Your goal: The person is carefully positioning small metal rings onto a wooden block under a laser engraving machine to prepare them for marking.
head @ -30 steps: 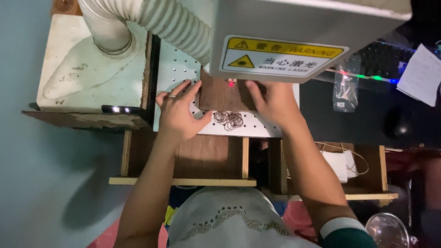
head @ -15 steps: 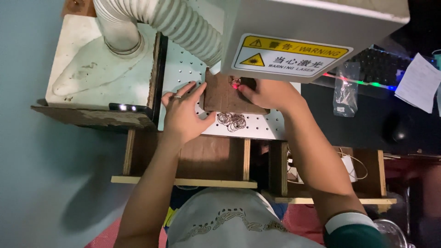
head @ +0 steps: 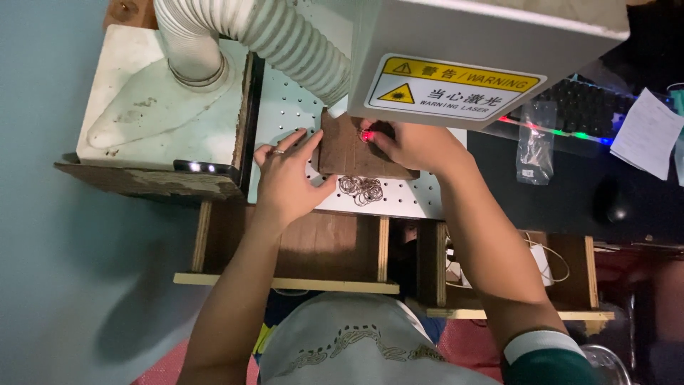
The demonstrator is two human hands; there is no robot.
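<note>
Left hand is lying flat, fingers spread, bracing the brown block from 9 o'clock. Right hand is pinching a small ring under the red laser dot, fingers together on it. Spare rings are sitting at 6 o'clock, close to hand.

Matt brown wooden block, shiny thin metal rings, ribbed white plastic hose, perforated metal plate

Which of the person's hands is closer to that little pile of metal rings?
Left. The left hand has its thumb just beside the metal rings; the right hand is farther back on the brown board.
</note>
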